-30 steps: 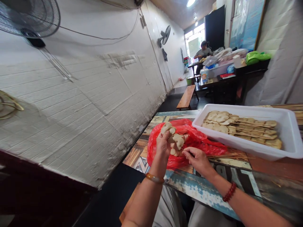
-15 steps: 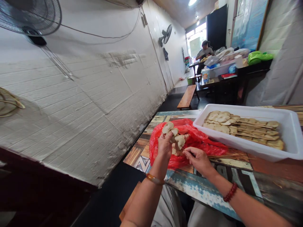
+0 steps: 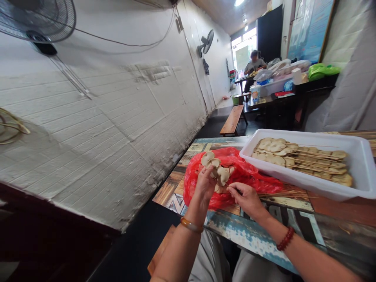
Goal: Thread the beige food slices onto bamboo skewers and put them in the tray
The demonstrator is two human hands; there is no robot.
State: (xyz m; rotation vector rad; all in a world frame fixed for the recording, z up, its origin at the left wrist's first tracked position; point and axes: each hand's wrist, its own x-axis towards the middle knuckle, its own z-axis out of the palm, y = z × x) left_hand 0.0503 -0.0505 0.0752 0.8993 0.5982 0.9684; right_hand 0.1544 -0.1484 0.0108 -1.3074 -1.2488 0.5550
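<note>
My left hand (image 3: 206,181) is closed on several thin, pale, rounded slices (image 3: 208,158) whose exact kind I cannot make out. They are bunched over an open red plastic bag (image 3: 195,176) on the table. My right hand (image 3: 245,196) pinches a thin wooden skewer (image 3: 228,186), whose far end meets the lowest slice. Most of the skewer is hidden by my fingers. More slices (image 3: 219,189) lie in the bag beneath. To the right, a white plastic tub (image 3: 311,137) holds rows of similar slices on skewers (image 3: 311,158).
Loose skewers (image 3: 293,193) lie on the patterned table (image 3: 337,231) below the tub. A wooden bench (image 3: 232,119) stands beyond it. Farther back, a person (image 3: 254,64) sits by a table loaded with bags and boxes. A white wall (image 3: 132,102) runs along the left.
My left hand has shifted very slightly, and the slices and bag edge with it. My right hand stays in almost the same place on the skewer.
</note>
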